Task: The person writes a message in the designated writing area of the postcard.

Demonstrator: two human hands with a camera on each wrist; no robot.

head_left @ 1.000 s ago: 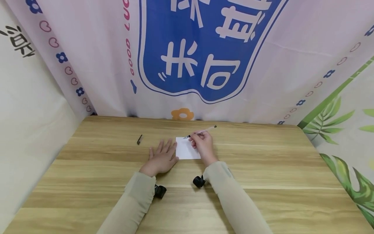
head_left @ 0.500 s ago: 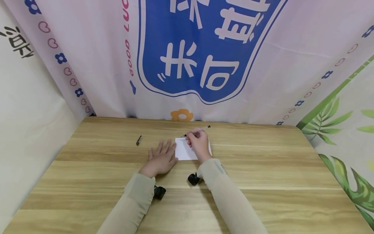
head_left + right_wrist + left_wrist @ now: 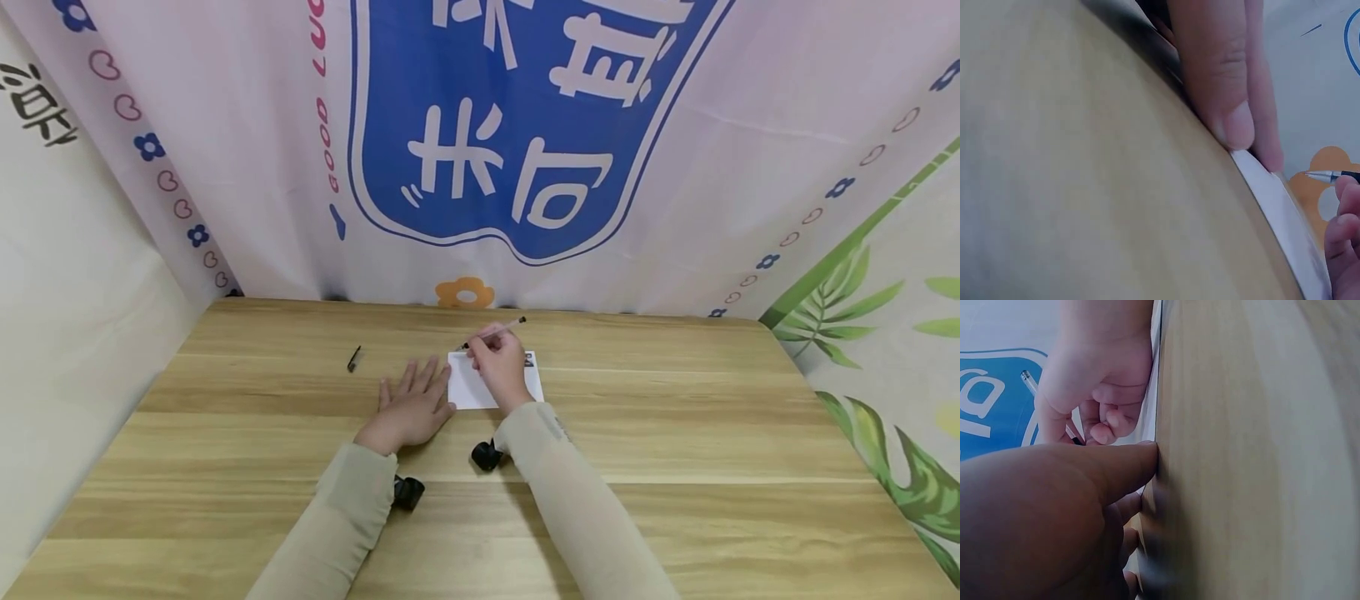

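Observation:
A small white sheet of paper (image 3: pixel 467 387) lies on the table, with a dark mark near its upper right corner. My left hand (image 3: pixel 408 414) rests flat at the paper's left edge, fingers spread; in the right wrist view its thumb (image 3: pixel 1239 125) presses the corner. Over the paper, my right hand (image 3: pixel 501 365) pinches a slim clear-barrelled pen (image 3: pixel 504 329) with a black end. The pen leans up to the right, its point near the paper's upper left edge. In the right wrist view the metal tip (image 3: pixel 1324 175) shows raised above the sheet.
A dark pen cap (image 3: pixel 354 358) lies on the wooden table (image 3: pixel 675 433) left of the paper. Black wrist cameras (image 3: pixel 408 492) sit under both sleeves. A printed curtain (image 3: pixel 285 167) hangs behind the table's far edge.
My right hand has moved left across the paper with the pen, uncovering the sheet's right side and the dark mark at its corner. My left hand has stayed in place.

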